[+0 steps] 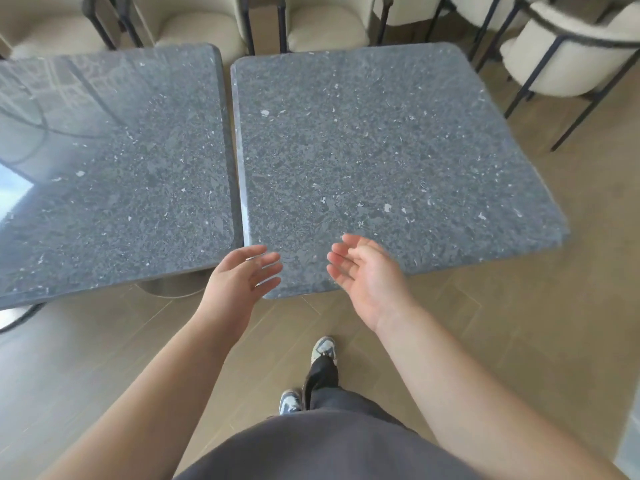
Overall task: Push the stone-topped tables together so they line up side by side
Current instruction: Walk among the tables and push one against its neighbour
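Speckled grey stone tables (381, 150), narrow gap between

Cream chairs (568, 57) on dark frames; tan wood floor (519, 323).

**Both hands out in front, open and holding nothing**

Both bare forearms reach forward and slightly inward, so that the hands come near each other yet remain apart, a clear gap between them. The left hand (239, 278) lies with its back up and turned a little outward, fingers straight and close together, pointing forward and to the right. The right hand (363, 275) is turned palm inward and partly upward, facing the left hand, its fingers loosely bent, thumb side uppermost. Neither hand grips anything. Both wrists are nearly straight, the elbows out of view.
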`<control>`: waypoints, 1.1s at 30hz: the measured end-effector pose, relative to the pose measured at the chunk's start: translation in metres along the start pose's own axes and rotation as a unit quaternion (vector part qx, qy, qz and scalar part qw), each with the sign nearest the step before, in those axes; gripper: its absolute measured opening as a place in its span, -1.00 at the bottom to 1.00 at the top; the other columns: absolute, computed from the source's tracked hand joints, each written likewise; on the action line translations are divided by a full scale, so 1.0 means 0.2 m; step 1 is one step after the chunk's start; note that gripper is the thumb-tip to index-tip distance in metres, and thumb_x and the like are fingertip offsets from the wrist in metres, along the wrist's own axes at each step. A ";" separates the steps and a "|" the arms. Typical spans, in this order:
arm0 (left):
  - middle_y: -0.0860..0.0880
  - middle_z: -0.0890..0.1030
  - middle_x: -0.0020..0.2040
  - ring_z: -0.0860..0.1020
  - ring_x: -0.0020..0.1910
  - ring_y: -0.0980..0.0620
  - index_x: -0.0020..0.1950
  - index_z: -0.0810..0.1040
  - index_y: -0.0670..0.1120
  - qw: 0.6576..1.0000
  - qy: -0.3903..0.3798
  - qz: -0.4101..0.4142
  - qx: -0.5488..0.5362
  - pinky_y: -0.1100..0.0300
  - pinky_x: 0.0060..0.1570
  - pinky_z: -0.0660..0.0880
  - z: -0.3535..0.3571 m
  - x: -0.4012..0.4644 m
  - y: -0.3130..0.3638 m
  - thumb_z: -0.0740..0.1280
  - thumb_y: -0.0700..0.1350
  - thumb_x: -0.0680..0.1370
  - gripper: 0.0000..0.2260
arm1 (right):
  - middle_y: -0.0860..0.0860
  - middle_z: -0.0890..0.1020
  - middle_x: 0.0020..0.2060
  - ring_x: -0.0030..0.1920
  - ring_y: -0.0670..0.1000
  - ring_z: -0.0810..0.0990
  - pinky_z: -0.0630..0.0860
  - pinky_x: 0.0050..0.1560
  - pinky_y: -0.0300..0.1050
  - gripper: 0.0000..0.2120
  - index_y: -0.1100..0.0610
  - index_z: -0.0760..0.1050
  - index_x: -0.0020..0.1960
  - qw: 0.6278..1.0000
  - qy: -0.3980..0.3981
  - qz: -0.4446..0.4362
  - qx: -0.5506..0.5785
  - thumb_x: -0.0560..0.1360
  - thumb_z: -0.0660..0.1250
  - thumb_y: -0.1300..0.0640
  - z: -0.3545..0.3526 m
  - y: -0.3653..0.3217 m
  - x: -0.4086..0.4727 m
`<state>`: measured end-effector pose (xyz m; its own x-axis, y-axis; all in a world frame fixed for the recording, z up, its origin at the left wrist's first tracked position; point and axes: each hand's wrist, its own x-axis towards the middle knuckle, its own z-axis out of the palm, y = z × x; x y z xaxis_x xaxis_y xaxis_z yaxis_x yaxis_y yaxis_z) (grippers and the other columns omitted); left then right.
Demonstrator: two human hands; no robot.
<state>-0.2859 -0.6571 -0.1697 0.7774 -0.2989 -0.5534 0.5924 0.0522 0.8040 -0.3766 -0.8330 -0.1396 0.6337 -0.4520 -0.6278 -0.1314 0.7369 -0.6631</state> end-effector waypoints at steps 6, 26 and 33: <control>-0.16 0.73 0.07 0.70 0.09 -0.13 0.21 0.56 -0.17 0.998 -0.048 0.023 0.020 -0.03 0.11 0.60 0.25 -0.27 -0.04 0.24 -0.32 0.63 -0.80 | 0.05 0.66 -0.19 -0.13 0.02 0.66 0.61 -0.06 -0.09 -0.74 0.16 0.54 0.07 0.998 0.027 -0.056 0.023 0.60 0.11 0.36 -0.29 -0.12 -0.23; -0.15 0.70 0.05 0.70 0.08 -0.14 0.16 0.57 -0.14 0.972 -0.208 0.079 0.071 -0.01 0.09 0.63 2.41 -0.61 -0.57 0.33 -0.23 0.40 -0.67 | 0.03 0.63 -0.23 -0.19 -0.02 0.64 0.59 -0.11 -0.14 -0.72 0.13 0.54 0.03 0.964 0.148 -0.198 0.098 0.57 0.11 0.38 -2.21 -1.35 -0.39; -0.12 0.71 0.02 0.69 0.08 -0.15 0.15 0.57 -0.14 0.971 -0.217 0.072 0.068 0.04 0.03 0.62 2.85 -0.48 -0.65 0.27 -0.25 0.40 -0.68 | 0.06 0.63 -0.17 -0.12 0.02 0.63 0.61 -0.06 -0.10 -0.73 0.17 0.54 0.09 0.965 0.152 -0.202 0.069 0.58 0.13 0.40 -2.42 -1.71 -0.19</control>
<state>-0.5581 -1.1785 -0.0967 0.6703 -0.6729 -0.3129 0.4278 0.0058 0.9038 -0.7248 -1.3114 -0.0861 0.3567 -0.8272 -0.4342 0.1955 0.5205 -0.8312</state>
